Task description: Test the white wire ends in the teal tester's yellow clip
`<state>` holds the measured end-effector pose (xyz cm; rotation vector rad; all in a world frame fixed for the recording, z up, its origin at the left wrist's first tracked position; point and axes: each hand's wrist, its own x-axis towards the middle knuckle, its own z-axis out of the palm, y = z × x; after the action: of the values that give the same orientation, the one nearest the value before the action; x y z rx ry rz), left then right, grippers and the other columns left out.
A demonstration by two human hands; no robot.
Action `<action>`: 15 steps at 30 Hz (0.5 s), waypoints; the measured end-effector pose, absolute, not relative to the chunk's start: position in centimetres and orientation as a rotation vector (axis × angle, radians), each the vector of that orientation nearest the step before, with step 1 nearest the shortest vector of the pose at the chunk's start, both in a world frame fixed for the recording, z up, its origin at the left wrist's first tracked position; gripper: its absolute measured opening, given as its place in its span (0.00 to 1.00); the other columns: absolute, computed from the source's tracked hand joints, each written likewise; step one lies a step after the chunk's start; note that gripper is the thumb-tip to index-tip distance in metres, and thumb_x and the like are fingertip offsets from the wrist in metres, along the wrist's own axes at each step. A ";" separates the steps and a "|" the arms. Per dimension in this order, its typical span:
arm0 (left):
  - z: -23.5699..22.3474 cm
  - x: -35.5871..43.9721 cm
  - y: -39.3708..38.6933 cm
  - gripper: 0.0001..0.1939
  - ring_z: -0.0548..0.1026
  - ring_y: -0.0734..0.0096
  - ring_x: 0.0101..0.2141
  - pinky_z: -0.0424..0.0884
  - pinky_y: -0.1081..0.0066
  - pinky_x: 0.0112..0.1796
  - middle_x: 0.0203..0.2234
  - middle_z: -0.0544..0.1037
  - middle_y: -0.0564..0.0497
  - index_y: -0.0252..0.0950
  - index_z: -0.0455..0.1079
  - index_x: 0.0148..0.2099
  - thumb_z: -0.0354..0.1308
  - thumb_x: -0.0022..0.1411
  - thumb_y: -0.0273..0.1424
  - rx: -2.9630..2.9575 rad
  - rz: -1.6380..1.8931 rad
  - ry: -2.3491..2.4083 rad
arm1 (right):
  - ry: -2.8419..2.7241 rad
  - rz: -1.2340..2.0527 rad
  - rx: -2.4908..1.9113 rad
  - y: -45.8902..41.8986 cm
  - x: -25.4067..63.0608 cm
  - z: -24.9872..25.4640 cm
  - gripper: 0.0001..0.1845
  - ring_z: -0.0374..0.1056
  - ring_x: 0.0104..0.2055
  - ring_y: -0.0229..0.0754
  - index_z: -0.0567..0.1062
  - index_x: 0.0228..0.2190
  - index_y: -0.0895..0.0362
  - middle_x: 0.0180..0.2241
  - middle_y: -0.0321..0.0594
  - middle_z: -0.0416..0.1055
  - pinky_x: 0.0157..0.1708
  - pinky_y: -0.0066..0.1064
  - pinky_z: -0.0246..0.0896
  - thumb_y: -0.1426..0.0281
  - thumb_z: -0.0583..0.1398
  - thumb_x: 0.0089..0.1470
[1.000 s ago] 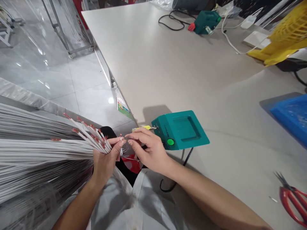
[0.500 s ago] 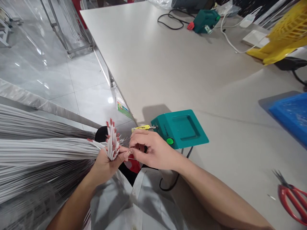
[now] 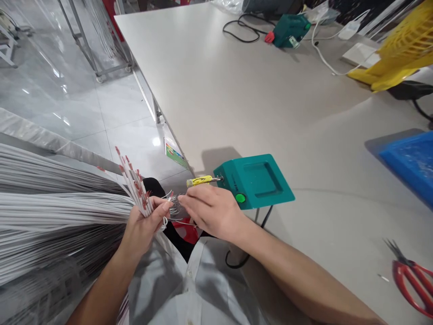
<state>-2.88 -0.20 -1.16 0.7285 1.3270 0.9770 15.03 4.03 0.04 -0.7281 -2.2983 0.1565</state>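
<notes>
while the left hand [image 3: 145, 225] closes round a sheaf of white wires [image 3: 135, 192], their red tips fanned upward, its thumb and forefinger pinch together near the fine bare wire ends [image 3: 174, 208]. the right hand [image 3: 216, 210] curls in from the other side, fingers bunched and fingertips just beside those ends; whether it grips a strand i cannot tell. the wires sit left of the table [image 3: 270, 113], over the person's lap, beyond its slanting left edge. at that edge stands a green device [image 3: 243, 178], near the right hand, with a yellow-handled tool [image 3: 201, 180] jutting from its side, so room is tight there. past the device the tabletop stretches broadly toward the far edge; on the right, well apart from the hands, lie red-handled scissors [image 3: 411, 275] and a blue tray [image 3: 399, 155]. a green-and-white printed label [image 3: 174, 153] shows beside the table edge, its writing too small to read, as is the dark lettering on the device.
</notes>
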 end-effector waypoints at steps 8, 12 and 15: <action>-0.6 -2.3 -0.4 0.06 0.69 0.74 0.24 0.64 0.75 0.26 0.22 0.75 0.51 0.34 0.75 0.27 0.61 0.52 0.31 1.065 0.923 1.360 | -2.029 0.997 -0.945 4.5 15.0 2.1 0.08 0.68 0.35 0.37 0.74 0.35 0.58 0.36 0.43 0.70 0.33 0.29 0.65 0.70 0.58 0.52; -0.8 -2.5 -0.6 0.04 0.71 0.69 0.29 0.66 0.72 0.32 0.24 0.77 0.50 0.35 0.76 0.29 0.60 0.53 0.29 1.197 0.918 1.283 | -2.256 1.118 -0.886 4.7 15.3 2.1 0.04 0.66 0.32 0.36 0.74 0.29 0.57 0.31 0.39 0.70 0.31 0.28 0.62 0.73 0.58 0.51; -1.0 -2.8 -0.7 0.04 0.70 0.71 0.28 0.65 0.73 0.32 0.23 0.76 0.51 0.36 0.75 0.29 0.59 0.54 0.27 1.242 0.930 1.243 | -2.218 1.243 -0.827 4.7 15.1 1.6 0.06 0.65 0.30 0.35 0.74 0.27 0.58 0.27 0.38 0.70 0.30 0.27 0.60 0.76 0.57 0.51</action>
<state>-2.81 -0.67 -1.01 1.2418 1.2426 0.9302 15.15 4.75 1.65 -0.8275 -2.2181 1.2427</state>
